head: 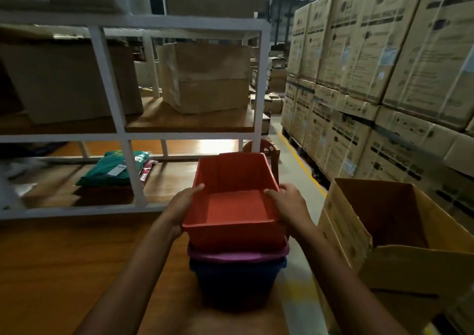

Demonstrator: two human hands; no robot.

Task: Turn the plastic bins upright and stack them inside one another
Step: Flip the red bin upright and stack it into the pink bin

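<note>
A red plastic bin (234,206) stands upright, open side up, nested on top of a purple bin (237,255), which sits inside a dark blue bin (236,283). The stack is at the right end of a wooden table (77,270). My left hand (183,206) grips the red bin's left rim, thumb over the edge. My right hand (287,202) grips its right rim the same way. The red bin is empty inside.
A white metal rack (120,134) with cardboard boxes and a green packet (112,168) stands behind the table. An open cardboard box (384,232) sits close on the right. Stacked cartons (372,65) line the right side of a grey aisle with a yellow line.
</note>
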